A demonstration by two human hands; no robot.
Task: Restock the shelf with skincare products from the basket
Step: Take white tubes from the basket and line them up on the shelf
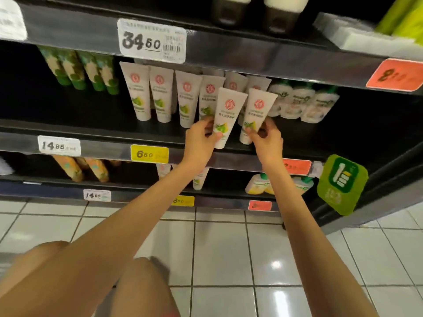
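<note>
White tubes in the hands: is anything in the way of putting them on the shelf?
Nothing visible is. The left hand grips one white tube and the right hand grips a second white tube, both at the front of the middle shelf. The matching tubes stand behind, and the shelf's front strip looks bare.

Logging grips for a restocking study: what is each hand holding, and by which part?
The left hand grips one white tube by its lower end; the right hand grips a second white tube likewise.

Two white tubes (229, 117) (green fruit print) stand cap-down at the shelf (109, 131) front.
</note>
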